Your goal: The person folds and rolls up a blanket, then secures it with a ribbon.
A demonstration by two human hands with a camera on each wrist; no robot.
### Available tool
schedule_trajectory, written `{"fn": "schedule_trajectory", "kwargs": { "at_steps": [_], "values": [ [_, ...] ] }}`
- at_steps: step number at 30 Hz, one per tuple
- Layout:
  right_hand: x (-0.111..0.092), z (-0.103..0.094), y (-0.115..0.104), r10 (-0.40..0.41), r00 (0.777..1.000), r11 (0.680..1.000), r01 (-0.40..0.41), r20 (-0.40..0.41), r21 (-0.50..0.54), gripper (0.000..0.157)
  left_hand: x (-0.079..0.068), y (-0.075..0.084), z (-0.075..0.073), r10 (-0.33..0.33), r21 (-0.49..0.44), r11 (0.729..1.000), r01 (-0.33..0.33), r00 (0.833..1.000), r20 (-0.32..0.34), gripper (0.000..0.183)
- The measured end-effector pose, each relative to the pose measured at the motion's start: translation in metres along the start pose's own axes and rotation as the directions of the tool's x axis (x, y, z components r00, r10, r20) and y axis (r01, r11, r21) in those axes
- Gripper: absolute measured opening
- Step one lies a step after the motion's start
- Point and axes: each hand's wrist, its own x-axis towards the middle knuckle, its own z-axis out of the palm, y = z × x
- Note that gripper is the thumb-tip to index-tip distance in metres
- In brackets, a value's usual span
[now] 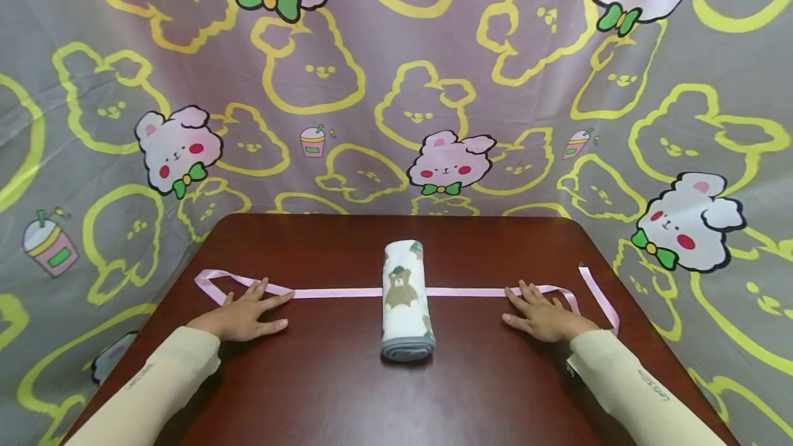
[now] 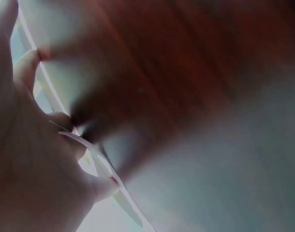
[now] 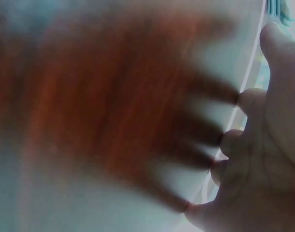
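A rolled white towel (image 1: 403,301) with a brown bear print and a grey edge lies near the table's middle, its rolled end toward me. Crosswise beneath it runs a pink ribbon (image 1: 337,293), stretched straight to both sides. Fingers spread, my left hand (image 1: 244,312) rests on the ribbon's left stretch, and beyond it the ribbon bends in a loop. On the other side my right hand (image 1: 545,315) presses the ribbon with spread fingertips; its loose end curls past the wrist. Both wrist views show the left palm (image 2: 36,145) and right palm (image 3: 263,154) low over the tabletop, fingertips touching down.
The dark red-brown table (image 1: 322,391) has rounded far corners. Around its back and sides hangs a grey curtain (image 1: 372,40) with yellow bear outlines and white rabbits. The ribbon's free right end (image 1: 599,294) lies near the table's right edge.
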Motion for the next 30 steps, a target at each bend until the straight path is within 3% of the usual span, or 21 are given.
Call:
{"fn": "schedule_trajectory", "kwargs": {
  "at_steps": [8, 15, 19, 24, 27, 30],
  "values": [
    [0.005, -0.002, -0.001, 0.004, 1.0, 1.0, -0.004, -0.002, 0.001, 0.08, 0.0, 0.003, -0.006, -0.011, 0.001, 1.0, 0.011, 1.0, 0.005, 0.07],
    [0.001, -0.008, 0.002, 0.009, 0.999, 0.999, -0.011, -0.051, -0.042, 0.076, 0.009, 0.011, -0.011, 0.03, 0.03, 0.999, -0.03, 1.0, 0.002, 0.068],
    [0.004, -0.017, 0.003, -0.025, 0.989, 0.999, 0.018, -0.146, -0.049, 0.064, 0.012, 0.016, -0.014, 0.064, 0.046, 0.997, -0.061, 0.996, -0.062, 0.065],
    [0.011, -0.026, 0.01, -0.03, 0.957, 0.997, 0.009, -0.289, -0.074, 0.051, 0.017, 0.021, -0.017, 0.104, 0.039, 0.994, -0.099, 0.985, -0.136, 0.055],
    [0.015, -0.028, 0.02, -0.024, 0.947, 0.998, 0.004, -0.32, -0.064, 0.045, 0.019, 0.019, -0.018, 0.105, 0.057, 0.994, -0.096, 0.976, -0.192, 0.045],
    [0.019, -0.03, 0.035, -0.024, 0.955, 1.0, 0.023, -0.295, -0.004, 0.039, 0.022, 0.012, -0.021, 0.105, 0.067, 0.994, -0.092, 0.967, -0.233, 0.036]
  ]
}}
